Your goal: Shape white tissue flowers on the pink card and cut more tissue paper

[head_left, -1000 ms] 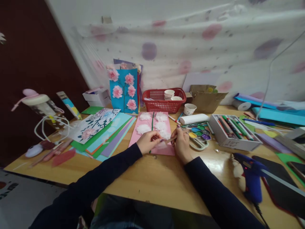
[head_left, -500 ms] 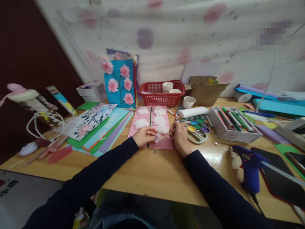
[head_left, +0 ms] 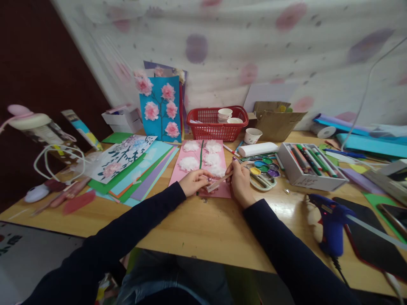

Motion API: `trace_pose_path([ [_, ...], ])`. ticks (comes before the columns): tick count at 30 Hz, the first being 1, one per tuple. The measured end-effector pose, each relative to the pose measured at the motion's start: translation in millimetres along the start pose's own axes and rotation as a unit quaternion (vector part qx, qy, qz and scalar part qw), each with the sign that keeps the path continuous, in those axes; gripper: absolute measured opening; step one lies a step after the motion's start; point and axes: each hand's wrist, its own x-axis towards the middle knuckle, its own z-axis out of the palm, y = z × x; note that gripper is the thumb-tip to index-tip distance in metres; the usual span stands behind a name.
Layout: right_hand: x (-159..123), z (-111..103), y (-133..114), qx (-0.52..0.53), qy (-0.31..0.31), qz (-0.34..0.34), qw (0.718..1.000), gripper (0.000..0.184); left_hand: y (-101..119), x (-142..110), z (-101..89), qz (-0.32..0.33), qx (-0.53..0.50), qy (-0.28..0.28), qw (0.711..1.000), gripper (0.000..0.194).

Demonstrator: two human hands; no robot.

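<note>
My right hand (head_left: 241,183) is closed around a slim wooden paintbrush (head_left: 221,181), its tip pointing left and down. My left hand (head_left: 196,182) has its fingers pinched together at the brush tip. A small pale scrap shows at those fingertips, too small to make out. Both hands are over the lower part of a pink card (head_left: 177,174). On the card, a green stem (head_left: 201,154) runs up the middle with several fluffy white flowers (head_left: 188,164) on either side. Beside my right hand lie a paint palette (head_left: 263,166) and scissors (head_left: 263,183).
Behind the card stands a red basket (head_left: 210,134) with paper cups. A blue card (head_left: 160,120) with pink flowers leans at the back. Coloured papers (head_left: 140,186) lie left. Rightward are a marker box (head_left: 313,180), a glue gun (head_left: 332,224) and a dark tablet (head_left: 372,241).
My left fingers have tilted down over the brush tip, and the pale scrap shows less than before. The right hand keeps its grip on the brush, nearly in place. The view has shifted slightly.
</note>
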Motion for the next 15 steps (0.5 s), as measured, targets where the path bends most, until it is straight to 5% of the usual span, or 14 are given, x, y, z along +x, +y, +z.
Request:
trace_pose_path([
  [7,5.0,-3.0,6.3,0.028,0.036,-0.018,0.999,0.042,-1.5,-2.3,-2.6,-0.021,-0.048,-0.034,0.998,0.056],
  [15,11.0,-8.8,-4.9,0.046,0.12,0.013,0.992,0.036,-3.3,-0.9,-3.6,0.036,-0.019,-0.021,0.999,0.05],
])
